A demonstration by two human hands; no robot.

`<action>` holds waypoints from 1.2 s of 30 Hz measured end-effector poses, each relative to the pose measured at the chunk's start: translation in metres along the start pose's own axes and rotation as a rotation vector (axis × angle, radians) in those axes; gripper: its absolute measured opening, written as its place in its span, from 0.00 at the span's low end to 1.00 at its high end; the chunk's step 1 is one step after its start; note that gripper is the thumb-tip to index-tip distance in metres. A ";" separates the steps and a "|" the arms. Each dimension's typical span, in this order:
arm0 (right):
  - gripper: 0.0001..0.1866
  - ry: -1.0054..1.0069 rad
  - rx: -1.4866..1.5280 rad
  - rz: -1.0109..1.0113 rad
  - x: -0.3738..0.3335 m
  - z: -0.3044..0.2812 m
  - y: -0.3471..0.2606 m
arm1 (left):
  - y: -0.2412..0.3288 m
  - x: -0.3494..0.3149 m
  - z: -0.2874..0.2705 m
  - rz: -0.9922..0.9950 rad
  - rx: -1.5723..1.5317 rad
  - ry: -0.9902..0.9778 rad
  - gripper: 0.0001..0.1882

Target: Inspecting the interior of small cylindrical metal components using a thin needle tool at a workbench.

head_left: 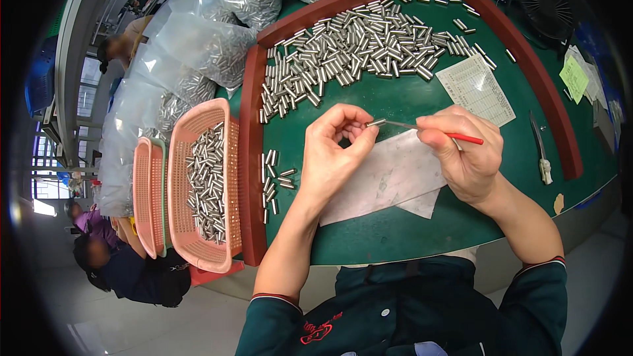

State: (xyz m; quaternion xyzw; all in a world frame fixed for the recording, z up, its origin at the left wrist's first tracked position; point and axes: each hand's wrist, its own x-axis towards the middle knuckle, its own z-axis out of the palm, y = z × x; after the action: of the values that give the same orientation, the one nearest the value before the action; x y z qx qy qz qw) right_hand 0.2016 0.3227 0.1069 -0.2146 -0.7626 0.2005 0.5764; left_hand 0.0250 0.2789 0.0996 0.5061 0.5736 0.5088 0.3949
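Note:
Between the thumb and index finger of my left hand is a small metal cylinder, its end turned to the right. My right hand grips a thin tool with a red handle; its slim metal shaft reaches left to the cylinder's end. I cannot make out whether the tip touches or enters it. Under both hands lies a whitish, smudged sheet on the green tabletop. A big pile of like cylinders spreads beyond my hands, and a smaller group lies left of my left forearm.
A dark red wooden rim borders the work area. Left of it stand a pink basket of cylinders and bulging clear bags. To the right lie a printed paper, tweezers and a black fan. Other people sit far left.

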 end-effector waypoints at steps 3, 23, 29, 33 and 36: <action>0.07 -0.056 0.008 -0.025 0.000 0.001 0.001 | 0.000 0.000 0.000 -0.040 -0.049 0.033 0.06; 0.12 -0.172 -0.097 -0.422 -0.002 -0.002 0.000 | 0.002 -0.005 0.005 -0.041 -0.008 0.096 0.05; 0.11 -0.191 -0.031 -0.413 -0.001 -0.001 -0.009 | -0.004 0.003 -0.011 0.057 0.198 0.237 0.05; 0.09 -0.112 -0.006 -0.282 0.001 -0.001 -0.003 | 0.003 0.002 -0.008 -0.106 -0.168 0.159 0.05; 0.07 -0.056 -0.009 -0.250 -0.002 0.001 0.004 | -0.001 0.000 -0.006 -0.127 -0.126 0.134 0.05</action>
State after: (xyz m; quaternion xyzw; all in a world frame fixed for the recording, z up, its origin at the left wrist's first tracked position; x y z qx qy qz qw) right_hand 0.2013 0.3254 0.1029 -0.1150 -0.8000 0.1295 0.5744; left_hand 0.0190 0.2779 0.0998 0.4078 0.5964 0.5506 0.4182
